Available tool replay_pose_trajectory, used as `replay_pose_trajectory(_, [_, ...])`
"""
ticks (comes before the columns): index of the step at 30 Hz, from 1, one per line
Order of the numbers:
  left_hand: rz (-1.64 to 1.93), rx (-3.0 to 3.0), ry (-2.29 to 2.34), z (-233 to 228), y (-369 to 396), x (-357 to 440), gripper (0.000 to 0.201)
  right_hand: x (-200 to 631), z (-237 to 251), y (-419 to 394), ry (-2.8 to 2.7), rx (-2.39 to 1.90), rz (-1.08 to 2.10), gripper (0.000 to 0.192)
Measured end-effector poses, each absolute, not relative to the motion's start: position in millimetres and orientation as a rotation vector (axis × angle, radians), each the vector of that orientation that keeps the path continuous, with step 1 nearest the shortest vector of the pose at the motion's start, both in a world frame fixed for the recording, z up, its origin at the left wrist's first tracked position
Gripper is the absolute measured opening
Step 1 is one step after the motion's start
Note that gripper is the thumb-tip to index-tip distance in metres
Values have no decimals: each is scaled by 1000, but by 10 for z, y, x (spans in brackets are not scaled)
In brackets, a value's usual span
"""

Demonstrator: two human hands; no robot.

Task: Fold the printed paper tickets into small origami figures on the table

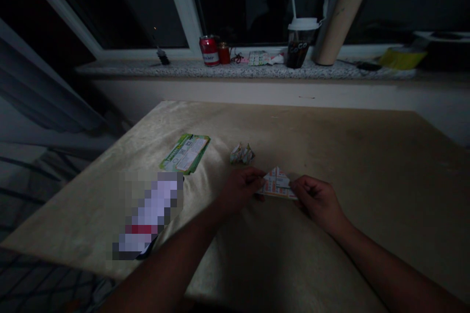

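A folded piece of printed paper (276, 184), white with orange patches and a triangular top, is held a little above the table. My left hand (244, 187) pinches its left corner between thumb and fingers. At the right corner, my right hand (315, 196) grips it the same way. Just beyond my left hand lies a small folded paper shape (242, 154) with pointed parts. Farther left rests a stack of green and white printed cards (187, 152).
The table (348, 146) has a pale, shiny cover. A pixelated phone-like object (154, 215) lies by my left forearm. Along the granite sill (183, 69) stand a red can (209, 51), a lidded cup with a straw (298, 46), a tall cardboard tube (341, 17) and a yellow roll (403, 57).
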State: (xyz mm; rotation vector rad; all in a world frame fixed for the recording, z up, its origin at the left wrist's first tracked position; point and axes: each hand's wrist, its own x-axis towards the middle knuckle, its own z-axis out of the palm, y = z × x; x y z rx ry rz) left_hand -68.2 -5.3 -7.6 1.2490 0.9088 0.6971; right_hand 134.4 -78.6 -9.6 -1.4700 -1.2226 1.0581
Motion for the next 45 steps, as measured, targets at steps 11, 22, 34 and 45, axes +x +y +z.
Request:
replay_pose_trajectory(11, [692,1266,905,-84,-51,-691,40,1356,-122,-772,-1227,-1462,1068,41])
replay_pose_trajectory(22, [690,1276,877,-92,-1,-745,48,1376,-109,-770,-1226,-1472,1107,39])
replay_pose_trajectory(34, [677,1307,918,-71,-31,-721,44,1378,-139,-768,-1216,-1478,1110,40])
replay_pose_trajectory(45, [803,1428,918,-65,-13,-738,23,1390,-147,-754,-1204,-1457,1092,37])
